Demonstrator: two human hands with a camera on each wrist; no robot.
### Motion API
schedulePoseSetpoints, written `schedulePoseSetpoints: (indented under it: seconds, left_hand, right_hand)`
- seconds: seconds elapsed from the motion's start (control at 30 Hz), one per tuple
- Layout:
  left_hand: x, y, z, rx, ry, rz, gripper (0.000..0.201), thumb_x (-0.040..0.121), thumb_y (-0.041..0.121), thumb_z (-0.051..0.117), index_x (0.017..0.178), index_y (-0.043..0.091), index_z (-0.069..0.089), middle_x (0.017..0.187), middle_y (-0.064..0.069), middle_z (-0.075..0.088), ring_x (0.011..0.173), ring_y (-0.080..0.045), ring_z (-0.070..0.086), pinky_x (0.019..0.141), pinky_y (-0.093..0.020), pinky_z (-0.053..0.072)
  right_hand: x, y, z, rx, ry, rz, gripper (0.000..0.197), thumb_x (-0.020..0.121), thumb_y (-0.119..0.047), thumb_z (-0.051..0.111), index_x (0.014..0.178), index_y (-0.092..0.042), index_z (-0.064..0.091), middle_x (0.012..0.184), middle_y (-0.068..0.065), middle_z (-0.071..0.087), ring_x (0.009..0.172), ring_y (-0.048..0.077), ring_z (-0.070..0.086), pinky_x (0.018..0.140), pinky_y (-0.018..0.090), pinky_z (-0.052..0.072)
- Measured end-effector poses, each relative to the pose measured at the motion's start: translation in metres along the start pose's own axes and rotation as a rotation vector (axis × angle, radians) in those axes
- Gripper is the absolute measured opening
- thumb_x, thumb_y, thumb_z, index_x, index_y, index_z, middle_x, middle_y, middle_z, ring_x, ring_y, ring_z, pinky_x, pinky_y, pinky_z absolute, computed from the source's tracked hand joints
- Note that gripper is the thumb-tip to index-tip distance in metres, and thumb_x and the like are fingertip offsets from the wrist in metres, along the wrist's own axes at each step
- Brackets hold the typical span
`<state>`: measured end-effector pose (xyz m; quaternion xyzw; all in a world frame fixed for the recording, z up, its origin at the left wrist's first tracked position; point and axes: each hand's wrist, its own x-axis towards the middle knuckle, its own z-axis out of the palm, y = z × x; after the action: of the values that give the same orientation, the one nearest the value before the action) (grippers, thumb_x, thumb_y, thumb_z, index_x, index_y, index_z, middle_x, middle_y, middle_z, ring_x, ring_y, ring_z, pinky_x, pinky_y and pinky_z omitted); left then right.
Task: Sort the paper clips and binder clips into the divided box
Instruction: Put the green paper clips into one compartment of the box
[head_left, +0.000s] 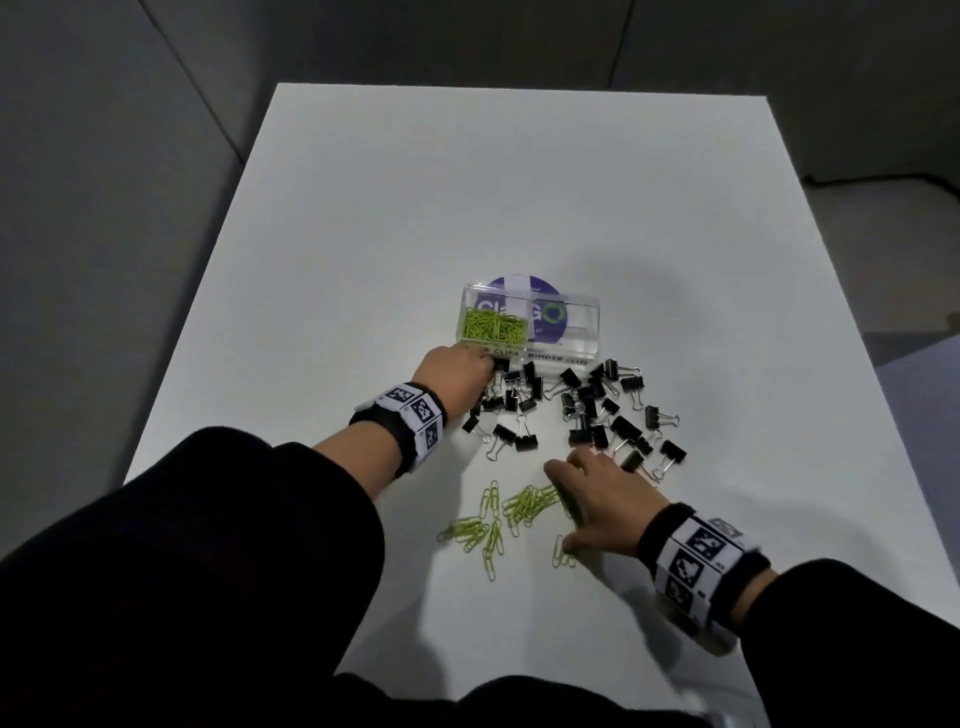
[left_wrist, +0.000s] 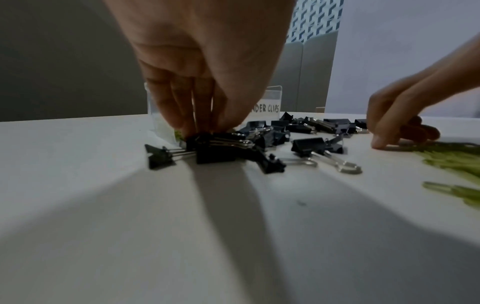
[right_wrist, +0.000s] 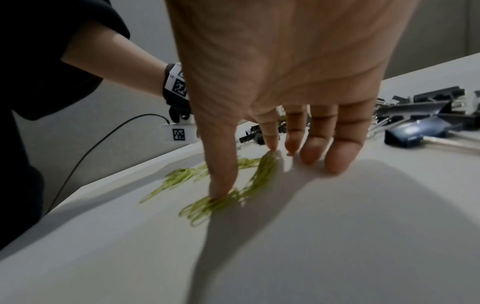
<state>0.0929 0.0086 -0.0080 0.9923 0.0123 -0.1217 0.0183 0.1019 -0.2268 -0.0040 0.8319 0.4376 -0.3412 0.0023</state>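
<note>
A clear divided box stands mid-table; its left compartment holds green paper clips, its right one looks empty. Black binder clips lie scattered in front of it. My left hand is down at the pile's left end by the box, fingers and thumb pinching a binder clip. Loose green paper clips lie nearer to me. My right hand is spread flat over them, with the thumb pressing on a bunch of paper clips and the fingertips on the table.
The white table is bare behind the box and along both sides. A purple round disc lies under the box. Grey floor surrounds the table. A cable hangs from my left wrist band.
</note>
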Motion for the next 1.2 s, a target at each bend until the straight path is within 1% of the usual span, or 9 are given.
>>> schedulePoseSetpoints:
  seconds: [0.27,0.43,0.6,0.67,0.8,0.93,1.0,1.1,1.2]
  left_hand:
    - [-0.001,0.019,-0.007,0.039,-0.028,-0.087,0.025,0.091,0.000,0.045,0.114,0.006,0.053,0.112,-0.012,0.062,0.105,-0.031,0.057,0.082,-0.037,0.046]
    - [-0.005,0.017,-0.006,0.064,-0.021,-0.068,0.028,0.088,0.000,0.050,0.115,0.006,0.052,0.114,-0.011,0.062,0.105,-0.030,0.057,0.082,-0.037,0.046]
    - [-0.016,0.011,-0.010,0.017,0.062,-0.039,0.031,0.088,-0.001,0.050,0.117,0.008,0.054,0.112,-0.009,0.060,0.099,-0.027,0.058,0.073,-0.033,0.046]
    - [-0.026,0.010,-0.013,-0.067,0.134,-0.041,0.032,0.089,-0.002,0.046,0.118,0.008,0.055,0.113,-0.011,0.058,0.096,-0.029,0.058,0.064,-0.033,0.041]
    - [-0.060,0.020,-0.005,-0.207,0.188,0.028,0.027,0.094,0.007,0.043,0.115,0.007,0.059,0.110,-0.011,0.059,0.091,-0.030,0.060,0.066,-0.033,0.047]
    - [-0.097,0.036,0.023,-0.204,0.098,0.192,0.023,0.093,0.012,0.048,0.109,0.007,0.064,0.104,-0.011,0.063,0.087,-0.029,0.063,0.061,-0.033,0.049]
    - [-0.109,0.038,0.035,-0.184,0.103,0.225,0.016,0.088,0.010,0.056,0.098,0.008,0.068,0.092,-0.010,0.067,0.076,-0.029,0.066,0.052,-0.031,0.048]
    - [-0.121,0.039,0.047,-0.172,0.103,0.228,0.010,0.079,0.008,0.067,0.087,0.012,0.071,0.080,-0.006,0.069,0.066,-0.026,0.066,0.044,-0.027,0.048]
    - [-0.123,0.046,0.049,-0.176,0.038,0.180,0.019,0.091,0.012,0.054,0.105,0.013,0.066,0.100,-0.007,0.066,0.089,-0.027,0.064,0.060,-0.034,0.051]
  right_hand:
    - [0.003,-0.020,0.011,-0.002,0.144,-0.102,0.041,0.088,-0.027,0.055,0.125,-0.012,0.047,0.122,0.009,0.050,0.108,0.024,0.050,0.087,0.036,0.050]
    - [0.000,-0.036,0.021,-0.302,0.291,-0.426,0.057,0.066,-0.036,0.075,0.118,-0.023,0.056,0.120,0.000,0.065,0.103,0.023,0.065,0.082,0.035,0.056]
    - [0.005,-0.066,0.035,-0.505,0.063,-0.541,0.051,0.084,-0.037,0.050,0.132,-0.021,0.048,0.140,0.001,0.050,0.130,0.031,0.045,0.104,0.048,0.037]
    - [0.006,-0.060,0.038,-0.554,0.085,-0.516,0.050,0.084,-0.030,0.034,0.130,-0.023,0.050,0.139,-0.002,0.051,0.127,0.029,0.048,0.103,0.046,0.040]
    - [0.000,-0.037,0.032,-0.559,0.228,-0.493,0.044,0.069,-0.029,0.054,0.111,-0.029,0.065,0.119,-0.011,0.066,0.105,0.018,0.066,0.083,0.031,0.055]
    - [-0.020,-0.010,0.021,-0.277,0.334,-0.278,0.064,0.066,-0.033,0.074,0.123,-0.017,0.051,0.117,0.005,0.063,0.097,0.024,0.063,0.079,0.037,0.058]
    - [-0.035,0.002,0.019,-0.139,0.230,-0.097,0.070,0.074,-0.039,0.069,0.132,-0.014,0.040,0.127,0.006,0.051,0.108,0.025,0.054,0.088,0.036,0.052]
    - [-0.046,0.013,0.027,-0.051,0.156,0.102,0.052,0.080,-0.030,0.064,0.124,-0.013,0.043,0.117,0.004,0.048,0.105,0.024,0.051,0.081,0.033,0.048]
    - [-0.044,0.009,0.036,-0.034,0.142,0.133,0.025,0.086,-0.025,0.057,0.103,-0.009,0.048,0.095,0.000,0.041,0.088,0.022,0.048,0.069,0.029,0.037]
